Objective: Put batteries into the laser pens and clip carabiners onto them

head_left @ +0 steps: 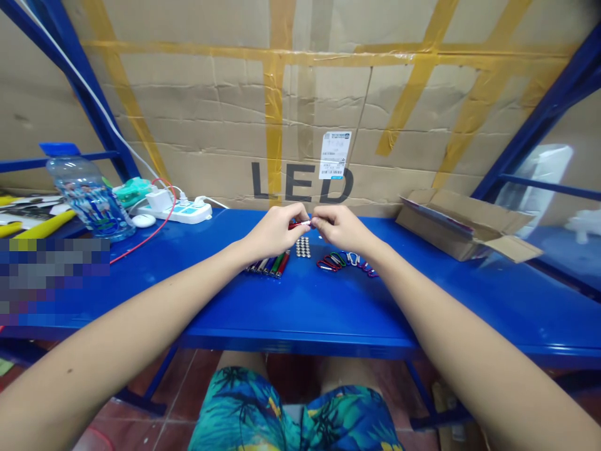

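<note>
My left hand (282,229) is closed around a slim red metal tube (295,224), like a small penlight, held a little above the table. At its silver end, my right hand (339,225) is pinched shut, and what its fingertips grip is mostly hidden. Under my hands, small round silver button cells (303,247) lie in neat rows. Left of them is a row of coloured metal tubes (272,265), partly covered by my left forearm. Several coloured carabiners (339,259) lie to the right, some hidden behind my right arm.
The blue table (300,313) backs onto a large taped cardboard sheet (225,125). A water bottle (89,194), a white power strip (188,212) and a red cable (154,235) sit at the left. An opened cardboard box (464,228) stands at the right.
</note>
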